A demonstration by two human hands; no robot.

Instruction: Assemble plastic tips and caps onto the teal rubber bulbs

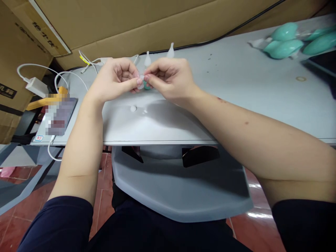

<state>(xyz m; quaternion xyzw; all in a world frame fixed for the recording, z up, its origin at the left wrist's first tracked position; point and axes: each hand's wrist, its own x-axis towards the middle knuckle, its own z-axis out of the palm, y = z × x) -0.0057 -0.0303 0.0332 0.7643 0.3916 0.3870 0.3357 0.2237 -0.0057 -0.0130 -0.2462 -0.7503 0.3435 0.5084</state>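
Note:
My left hand is closed, thumb and fingertips pinching a small translucent whitish plastic piece over the table. My right hand pinches the same piece from the other side, and the two hands nearly meet. The piece's exact shape is mostly hidden by my fingers. Something teal shows just below my right fingertips. Behind my hands stand a white tapered nozzle tip and a second nozzle tip, both narrow end up. A small white disc lies on the table nearer to me.
Several teal bulbs lie at the table's far right, near a dark object. On the left are a phone with a cable, a white charger and a yellow tool. Cardboard walls the back.

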